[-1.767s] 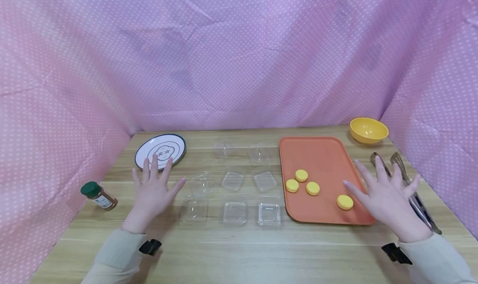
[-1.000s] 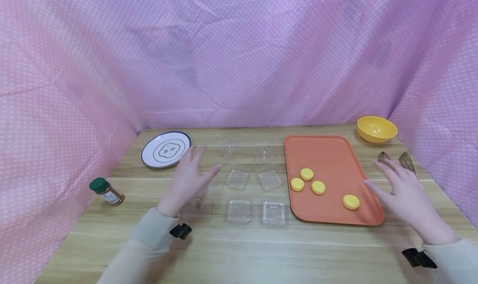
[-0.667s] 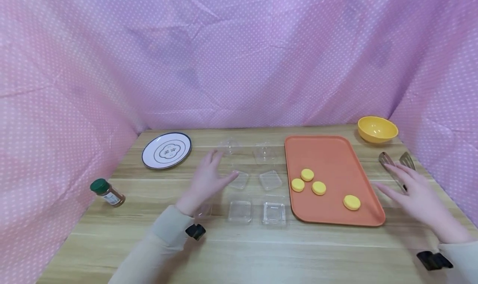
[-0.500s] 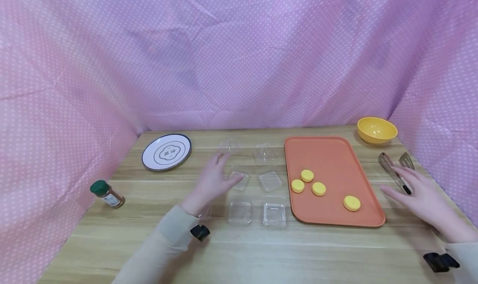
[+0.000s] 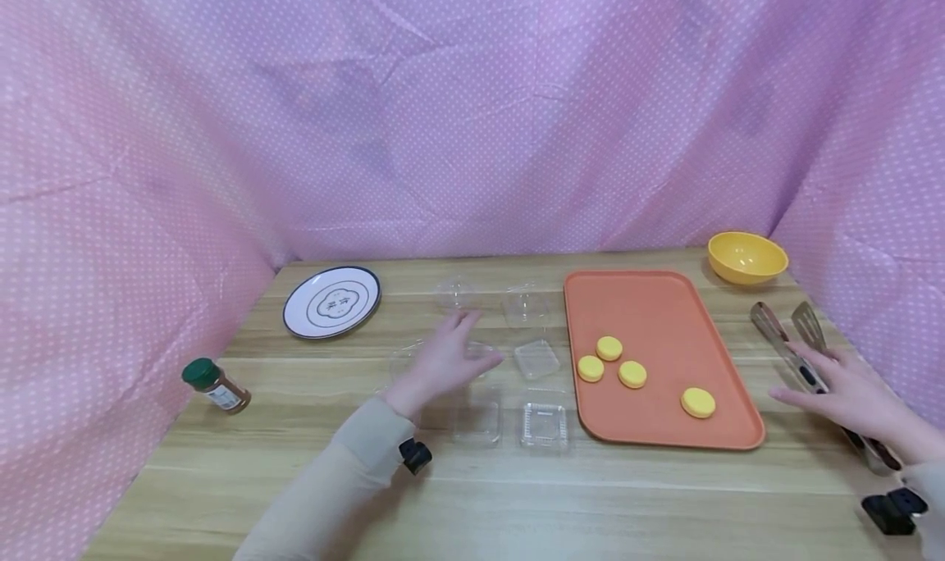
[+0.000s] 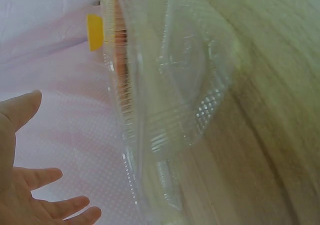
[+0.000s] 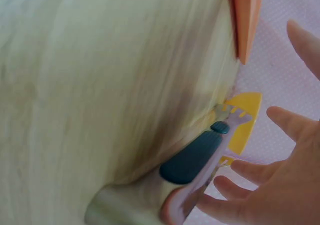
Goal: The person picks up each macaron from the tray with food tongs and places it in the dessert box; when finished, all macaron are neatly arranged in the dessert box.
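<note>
My left hand (image 5: 446, 364) hovers over the clear plastic clamshell boxes, fingers spread and thumb apart, and hides part of them. One of the boxes (image 5: 536, 358) lies flipped-out just right of its fingertips; in the left wrist view a clear box (image 6: 185, 60) fills the middle, apart from the fingers. On the right, my other hand (image 5: 852, 393) is above metal tongs (image 5: 769, 323) and a slotted turner (image 5: 809, 325). Its fingers are extended and hold nothing. The right wrist view has the tongs' dark grip (image 7: 192, 157) beside the fingers.
An orange tray (image 5: 642, 298) holds several yellow macaron-like rounds (image 5: 698, 403). A yellow bowl (image 5: 747, 257) stands at the back right, a white blue-rimmed plate (image 5: 332, 303) at the back left. A green-capped spice jar (image 5: 216, 386) lies tilted at far left.
My left hand has moved right, from in front of the plate to over the clear boxes. My right hand has shifted right, from beside the tray to over the tongs. The objects stay put.
</note>
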The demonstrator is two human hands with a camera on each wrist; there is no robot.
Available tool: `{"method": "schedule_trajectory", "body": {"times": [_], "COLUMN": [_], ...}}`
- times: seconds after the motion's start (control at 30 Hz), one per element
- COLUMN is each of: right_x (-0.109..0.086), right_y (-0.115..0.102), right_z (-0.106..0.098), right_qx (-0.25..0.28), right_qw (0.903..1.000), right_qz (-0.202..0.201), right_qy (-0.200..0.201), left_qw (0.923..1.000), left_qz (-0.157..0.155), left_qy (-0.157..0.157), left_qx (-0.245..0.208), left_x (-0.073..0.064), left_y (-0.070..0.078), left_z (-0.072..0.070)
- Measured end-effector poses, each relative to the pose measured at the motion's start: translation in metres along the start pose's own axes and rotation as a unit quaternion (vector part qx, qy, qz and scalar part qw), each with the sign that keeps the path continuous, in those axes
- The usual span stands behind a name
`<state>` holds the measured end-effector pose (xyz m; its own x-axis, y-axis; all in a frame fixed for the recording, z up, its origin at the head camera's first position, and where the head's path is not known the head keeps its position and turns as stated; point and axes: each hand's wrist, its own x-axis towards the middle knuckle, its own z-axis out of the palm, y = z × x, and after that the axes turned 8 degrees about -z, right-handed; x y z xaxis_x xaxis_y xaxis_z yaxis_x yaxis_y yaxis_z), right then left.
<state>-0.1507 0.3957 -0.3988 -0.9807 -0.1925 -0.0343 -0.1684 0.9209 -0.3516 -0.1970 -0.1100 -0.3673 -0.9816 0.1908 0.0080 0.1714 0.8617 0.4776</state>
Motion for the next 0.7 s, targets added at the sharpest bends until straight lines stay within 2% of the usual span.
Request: {"method": "schedule_trajectory", "body": {"times": [0.17, 0.4, 0.7], "right_x": [0.002, 0.006, 0.011], "right_y": [0.002, 0.010, 0.018], "right_z": [-0.001, 0.000, 0.001], "right_qx": [-0.010, -0.034, -0.068], "right_qw": [0.9997, 0.9989, 0.9968], "right_qz": [-0.001, -0.025, -0.038], "right_qy": [-0.023, -0.019, -0.018], "left_qw": [0.9996, 0.9981, 0.9917], "left_qz": [0.019, 0.031, 0.041], "left_qy": [-0.009, -0.032, -0.077], "left_qx": [0.019, 0.042, 0.094], "left_x": [0.007, 0.018, 0.029], "left_y": [0.003, 0.009, 0.026], "left_z": [0.006, 0.013, 0.018]}}
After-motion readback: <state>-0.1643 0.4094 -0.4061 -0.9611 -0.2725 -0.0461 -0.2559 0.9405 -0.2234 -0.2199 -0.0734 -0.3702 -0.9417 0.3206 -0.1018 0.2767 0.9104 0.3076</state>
